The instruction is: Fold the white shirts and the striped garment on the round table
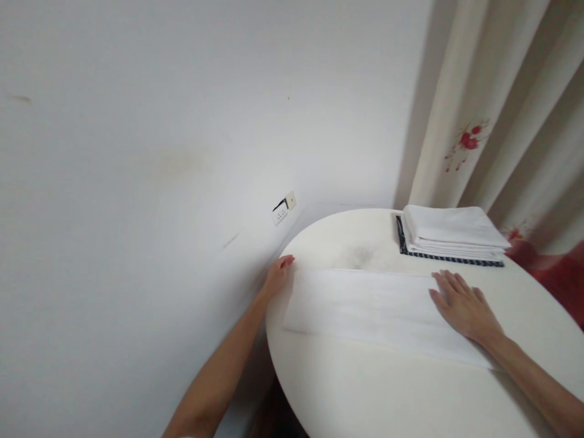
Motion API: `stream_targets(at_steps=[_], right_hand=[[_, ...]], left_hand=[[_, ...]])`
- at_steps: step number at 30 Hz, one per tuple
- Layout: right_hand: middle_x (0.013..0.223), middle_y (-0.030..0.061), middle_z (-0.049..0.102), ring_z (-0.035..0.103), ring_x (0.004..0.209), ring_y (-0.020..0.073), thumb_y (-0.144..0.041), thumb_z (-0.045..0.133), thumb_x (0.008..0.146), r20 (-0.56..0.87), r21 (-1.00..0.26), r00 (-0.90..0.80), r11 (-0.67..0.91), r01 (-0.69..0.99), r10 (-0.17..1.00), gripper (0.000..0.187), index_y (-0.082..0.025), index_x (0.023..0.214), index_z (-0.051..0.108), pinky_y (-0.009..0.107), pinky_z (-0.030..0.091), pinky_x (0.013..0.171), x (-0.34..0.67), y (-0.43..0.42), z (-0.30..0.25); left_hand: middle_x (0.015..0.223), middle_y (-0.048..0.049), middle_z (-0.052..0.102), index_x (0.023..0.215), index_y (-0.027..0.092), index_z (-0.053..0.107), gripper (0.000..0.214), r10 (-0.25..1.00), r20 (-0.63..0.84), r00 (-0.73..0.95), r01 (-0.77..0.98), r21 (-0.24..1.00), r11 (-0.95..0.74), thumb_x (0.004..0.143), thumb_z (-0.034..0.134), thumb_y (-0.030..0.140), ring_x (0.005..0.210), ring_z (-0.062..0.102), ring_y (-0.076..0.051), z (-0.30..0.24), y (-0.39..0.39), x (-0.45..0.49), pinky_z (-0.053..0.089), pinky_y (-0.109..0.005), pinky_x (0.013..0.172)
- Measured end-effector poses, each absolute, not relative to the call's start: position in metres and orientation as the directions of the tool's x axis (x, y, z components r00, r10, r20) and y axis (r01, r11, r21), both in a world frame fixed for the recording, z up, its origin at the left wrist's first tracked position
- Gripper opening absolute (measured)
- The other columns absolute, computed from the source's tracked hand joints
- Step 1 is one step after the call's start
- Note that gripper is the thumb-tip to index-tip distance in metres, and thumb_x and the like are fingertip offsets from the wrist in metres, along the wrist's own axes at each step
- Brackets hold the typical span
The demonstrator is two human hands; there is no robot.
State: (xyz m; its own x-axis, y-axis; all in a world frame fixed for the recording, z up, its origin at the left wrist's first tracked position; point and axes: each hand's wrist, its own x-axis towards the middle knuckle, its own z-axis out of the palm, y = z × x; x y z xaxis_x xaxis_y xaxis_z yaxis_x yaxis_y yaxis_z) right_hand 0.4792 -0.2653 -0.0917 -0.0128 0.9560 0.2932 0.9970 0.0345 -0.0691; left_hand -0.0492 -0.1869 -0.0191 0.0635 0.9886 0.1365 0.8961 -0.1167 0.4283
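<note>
A white cloth [365,307], folded into a long flat strip, lies across the round white table [347,389]. My right hand [465,307] rests flat on the strip's right part with its fingers spread. At the table's left edge, my left hand [277,277] is beside the strip's far left corner, fingers stretched toward it and nothing visible in them. Whether those fingertips touch the cloth, I cannot tell. Farther back on the right sits a stack of folded white cloths [456,228], on top of a dark patterned cloth [449,260].
The white wall [159,213] runs close along the table's left side, with a power socket [280,212] just above table height. A cream curtain [497,109] with red flowers hangs behind the stack. Something red [559,277] is beyond the table's right edge.
</note>
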Motion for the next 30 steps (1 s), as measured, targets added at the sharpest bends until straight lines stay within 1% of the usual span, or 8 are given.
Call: stream_targets(at_steps=[4,9,11,14,17,24,28,30], right_hand=[[0.160,0.0142,0.036,0.030,0.148,0.0349,-0.052,0.023,0.101,0.279,-0.075,-0.005,0.027,0.997,0.960,0.065,-0.016,0.150,0.043,0.063,0.033,0.111,0.478,-0.266,-0.088],[0.160,0.0134,0.037,0.031,0.147,0.0316,-0.048,0.025,0.102,0.259,-0.072,0.024,-0.006,0.997,0.966,0.061,-0.017,0.152,0.041,0.059,0.033,0.113,0.471,-0.269,-0.078],[0.160,0.0130,0.037,0.031,0.148,0.0302,-0.046,0.025,0.102,0.258,-0.066,0.033,-0.016,0.998,0.966,0.059,-0.018,0.151,0.042,0.057,0.033,0.113,0.468,-0.270,-0.076],[0.159,0.0150,0.038,0.029,0.148,0.0316,-0.043,0.025,0.102,0.283,-0.042,0.072,-0.062,0.997,0.956,0.057,-0.017,0.149,0.045,0.060,0.028,0.114,0.461,-0.273,-0.072],[0.159,0.0187,0.036,0.026,0.149,0.0342,-0.036,0.027,0.101,0.323,-0.025,0.115,-0.113,0.993,0.939,0.055,-0.014,0.148,0.046,0.065,0.019,0.115,0.445,-0.277,-0.064],[0.164,0.0130,0.028,0.020,0.152,0.0284,-0.030,0.035,0.098,0.137,-0.173,-0.101,0.124,0.977,0.985,0.054,-0.016,0.150,0.043,0.058,0.015,0.119,0.376,-0.267,-0.040],[0.161,0.0153,0.035,0.026,0.149,0.0293,-0.031,0.040,0.098,0.094,-0.280,-0.102,0.125,0.952,0.990,0.054,-0.016,0.150,0.043,0.056,0.018,0.118,0.371,-0.253,-0.033],[0.156,0.0147,0.043,0.035,0.144,0.0304,-0.030,0.045,0.096,0.110,-0.301,-0.061,0.092,0.949,0.992,0.052,-0.019,0.147,0.047,0.058,0.018,0.117,0.388,-0.248,-0.031]], left_hand=[[0.128,-0.0083,0.070,0.123,0.015,0.067,0.040,0.978,0.109,0.179,0.885,0.417,-0.209,0.102,0.035,0.028,0.120,0.063,-0.019,-0.011,-0.186,-0.037,0.046,-0.032,0.106],[0.129,-0.0107,0.068,0.122,0.016,0.067,0.035,0.933,0.081,0.352,0.866,0.349,-0.357,0.099,0.048,0.033,0.124,0.060,-0.024,-0.010,-0.182,0.008,0.039,-0.038,0.113],[0.139,-0.0117,0.062,0.130,0.018,0.063,0.037,0.909,0.084,0.408,0.852,0.323,-0.412,0.099,0.048,0.033,0.133,0.053,-0.026,-0.016,-0.186,0.038,0.032,-0.043,0.117],[0.158,-0.0118,0.041,0.148,0.020,0.044,0.050,0.853,0.078,0.516,0.821,0.239,-0.519,0.101,0.046,0.038,0.147,0.034,-0.028,-0.027,-0.199,0.092,0.019,-0.056,0.121],[0.162,-0.0121,0.032,0.152,0.020,0.037,0.053,0.816,0.047,0.576,0.800,0.171,-0.575,0.103,0.039,0.042,0.149,0.028,-0.031,-0.031,-0.209,0.139,0.019,-0.062,0.119],[0.147,-0.0103,0.052,0.133,0.021,0.053,0.033,0.831,0.153,0.535,0.803,0.214,-0.556,0.102,0.044,0.030,0.140,0.041,-0.025,-0.023,-0.206,0.169,0.031,-0.047,0.116],[0.139,-0.0090,0.055,0.132,0.023,0.054,0.033,0.812,0.197,0.550,0.783,0.218,-0.583,0.101,0.050,0.030,0.133,0.046,-0.024,-0.026,-0.204,0.159,0.032,-0.043,0.113],[0.132,-0.0088,0.057,0.131,0.024,0.055,0.034,0.818,0.192,0.542,0.795,0.197,-0.573,0.099,0.055,0.032,0.125,0.050,-0.025,-0.024,-0.202,0.154,0.035,-0.042,0.109]])
